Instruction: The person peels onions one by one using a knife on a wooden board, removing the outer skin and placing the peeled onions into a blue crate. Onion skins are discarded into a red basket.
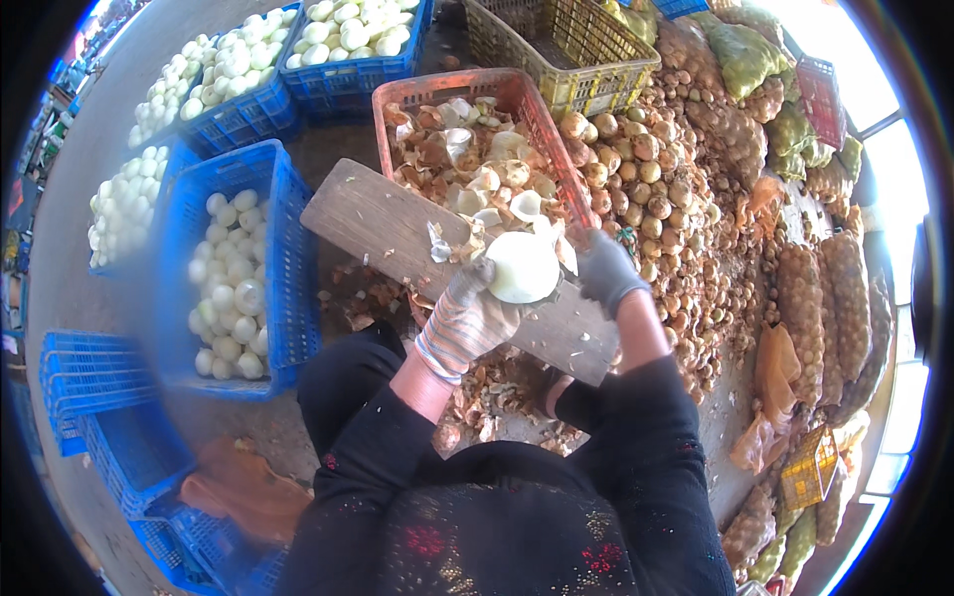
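Observation:
My left hand (469, 309), in a striped work glove with grey fingertips, grips a large peeled white onion (522, 267). The onion is held above a worn wooden board (402, 223) that slants across the front of a red plastic crate (548, 123). Dry onion skins and peelings (477, 160) heap up inside that crate. Just right of the peeled onion is my right hand (610, 272), in a grey-coated glove with its fingers curled; whether it holds anything is hidden. A strip of skin (564, 253) hangs between the onion and this hand.
On the left, a blue crate (294, 298) holds peeled onions (237, 257); more filled blue crates (350, 78) stand behind. Unpeeled onions (648, 171) spread over the floor at right, before full mesh sacks (801, 320). A yellow crate (596, 82) stands beyond the red one.

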The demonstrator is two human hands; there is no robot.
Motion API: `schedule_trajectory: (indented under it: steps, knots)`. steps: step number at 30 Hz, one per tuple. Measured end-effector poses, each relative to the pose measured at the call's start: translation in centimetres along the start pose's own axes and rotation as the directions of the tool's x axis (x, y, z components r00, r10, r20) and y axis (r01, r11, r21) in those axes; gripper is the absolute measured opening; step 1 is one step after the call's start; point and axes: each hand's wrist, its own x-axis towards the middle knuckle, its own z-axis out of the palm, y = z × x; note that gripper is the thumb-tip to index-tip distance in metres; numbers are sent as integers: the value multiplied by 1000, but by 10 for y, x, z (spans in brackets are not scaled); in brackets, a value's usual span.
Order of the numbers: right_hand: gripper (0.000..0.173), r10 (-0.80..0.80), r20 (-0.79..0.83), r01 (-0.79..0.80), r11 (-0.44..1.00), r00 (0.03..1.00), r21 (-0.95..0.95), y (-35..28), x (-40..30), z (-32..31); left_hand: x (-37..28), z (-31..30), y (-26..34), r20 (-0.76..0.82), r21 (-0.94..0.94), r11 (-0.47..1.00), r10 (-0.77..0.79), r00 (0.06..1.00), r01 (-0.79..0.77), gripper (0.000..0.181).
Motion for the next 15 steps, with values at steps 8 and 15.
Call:
schedule_trajectory:
  steps: [8, 15]
  knots:
    - [24, -538, -136, 505, 836, 832, -215, -61, -88, -17, 3, 0, 6, 26, 306, 938, 163, 986, -163, 64]
    - [15, -393, -203, 334, 902, 897, -272, -17, -59, 20, -1, 6, 3, -1, 353, 924, 157, 988, -146, 74]
